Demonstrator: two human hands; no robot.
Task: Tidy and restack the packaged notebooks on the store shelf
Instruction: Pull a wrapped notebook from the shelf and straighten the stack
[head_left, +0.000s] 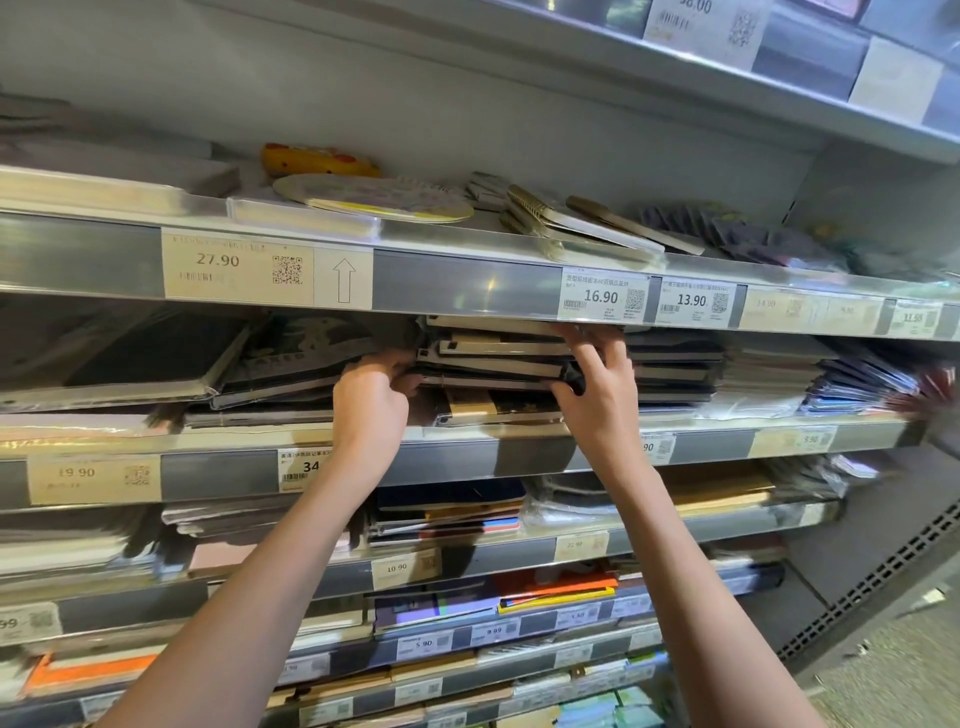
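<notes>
Head view: stack of packaged notebooks (493, 353) sits on the second shelf (467, 441) down, between the two hands, long axis running left-right, spines/edges facing near. Left hand (371, 400) at the stack's left end, fingers curled in against the lower books, grasping that end as far as can be seen; fingertips hidden behind the stack. Right hand (597, 384) at the right end, fingers (587, 358) spread over the edges and thumb under, clamped on the stack. Both hands about equally near, one per end, so the stack is pinned between them. Books in it are skewed, edges not flush; judged mid-squaring, not done. Under it a flat wrapped notebook (493, 408) with a tan label lies on the shelf. Tight room: price rail (467, 283) of the shelf above is just over the top book, neighbouring dark stack (675, 369) just beside on the right, slumped wrapped books (260, 364) on the left. Glossy wrap likely slips.
</notes>
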